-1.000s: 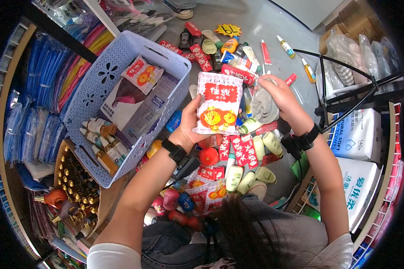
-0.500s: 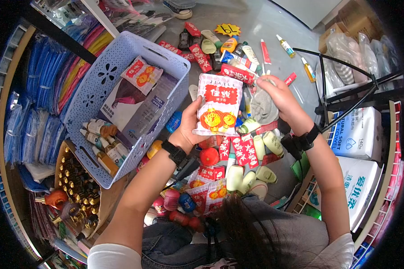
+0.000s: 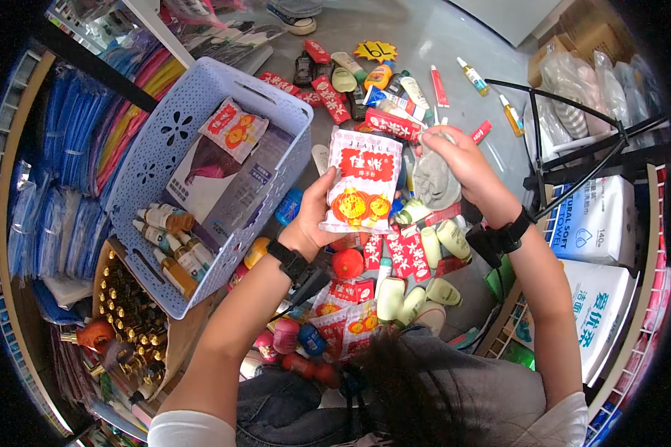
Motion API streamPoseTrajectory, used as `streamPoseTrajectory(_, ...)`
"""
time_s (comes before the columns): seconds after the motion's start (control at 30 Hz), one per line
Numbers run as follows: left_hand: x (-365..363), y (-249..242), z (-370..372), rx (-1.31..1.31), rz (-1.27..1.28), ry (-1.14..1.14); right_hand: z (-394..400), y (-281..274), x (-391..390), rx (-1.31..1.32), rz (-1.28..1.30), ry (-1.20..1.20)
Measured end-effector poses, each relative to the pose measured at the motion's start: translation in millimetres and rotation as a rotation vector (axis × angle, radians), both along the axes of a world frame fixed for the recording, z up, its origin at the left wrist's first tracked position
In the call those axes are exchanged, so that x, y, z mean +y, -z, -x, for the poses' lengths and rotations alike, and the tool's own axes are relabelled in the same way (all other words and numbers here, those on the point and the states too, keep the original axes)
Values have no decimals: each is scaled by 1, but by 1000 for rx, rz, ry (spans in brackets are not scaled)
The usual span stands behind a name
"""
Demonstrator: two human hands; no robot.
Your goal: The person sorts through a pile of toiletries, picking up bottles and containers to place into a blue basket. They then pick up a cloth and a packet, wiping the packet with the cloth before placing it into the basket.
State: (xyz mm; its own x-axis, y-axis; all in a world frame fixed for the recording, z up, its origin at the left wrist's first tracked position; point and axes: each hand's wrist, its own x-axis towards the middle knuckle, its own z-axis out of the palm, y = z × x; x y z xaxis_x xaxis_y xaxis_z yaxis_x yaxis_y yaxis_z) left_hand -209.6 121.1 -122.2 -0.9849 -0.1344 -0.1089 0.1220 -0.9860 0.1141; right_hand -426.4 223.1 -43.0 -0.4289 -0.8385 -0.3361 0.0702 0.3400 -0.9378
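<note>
My left hand (image 3: 313,220) grips a white and red packet (image 3: 361,179) with yellow lantern pictures by its left edge, printed face toward me. To its right, my right hand (image 3: 458,160) is closed on a crumpled grey cloth (image 3: 434,181), which hangs below the fingers. A similar packet (image 3: 233,130) lies in the lilac plastic basket (image 3: 276,149), on top of a purple and white box (image 3: 235,194). Several small bottles (image 3: 175,249) of amber liquid fill the basket's near end. More lantern packets (image 3: 350,328) lie on the floor close to my lap.
Red boxes, pale green bottles (image 3: 391,298) and tubes are scattered over the floor. Blue plastic-wrapped packs (image 3: 74,134) stand on the left above a carton of gold-capped bottles (image 3: 123,298). Face-towel packs (image 3: 593,223) and a black metal frame (image 3: 581,104) are at the right.
The packet in my left hand has tipped slightly and shifted a little down. My right hand and the grey cloth have barely moved.
</note>
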Motion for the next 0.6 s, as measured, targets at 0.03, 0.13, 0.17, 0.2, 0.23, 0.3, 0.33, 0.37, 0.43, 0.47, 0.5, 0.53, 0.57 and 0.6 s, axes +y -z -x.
streamPoseTrajectory(0.03,0,1,0,-21,-7,2,0,1,0,9,-2,-3)
streamPoseTrajectory(0.13,0,3,-1,-86,5,8,-1,1,0,-6,-11,-8)
streamPoseTrajectory(0.17,0,5,-1,-112,29,11,-2,0,0,-19,-16,-9)
streamPoseTrajectory(0.2,0,5,-1,-140,51,14,-3,0,0,-10,-17,-11)
streamPoseTrajectory(0.23,1,4,-1,-142,31,10,-3,-1,-1,0,-17,-13)
streamPoseTrajectory(0.3,1,1,0,-145,-9,4,-3,0,-1,17,-19,-18)
streamPoseTrajectory(0.33,0,2,1,-129,-4,9,-3,1,-1,23,-21,-20)
streamPoseTrajectory(0.37,0,2,1,-112,-1,14,-3,2,-1,29,-24,-23)
streamPoseTrajectory(0.43,1,-1,2,-113,-3,14,0,3,-2,65,-22,-68)
streamPoseTrajectory(0.47,1,-2,3,-113,-4,11,0,3,-1,84,-21,-91)
streamPoseTrajectory(0.5,1,-4,3,-112,-4,7,-2,1,-1,121,-9,-107)
streamPoseTrajectory(0.53,1,-4,3,-111,-3,4,-2,2,0,112,-10,-111)
streamPoseTrajectory(0.57,1,-2,3,-120,-6,1,-1,3,-1,102,-11,-115)
streamPoseTrajectory(0.6,0,1,3,-110,-37,-1,-1,4,-1,94,-11,-120)
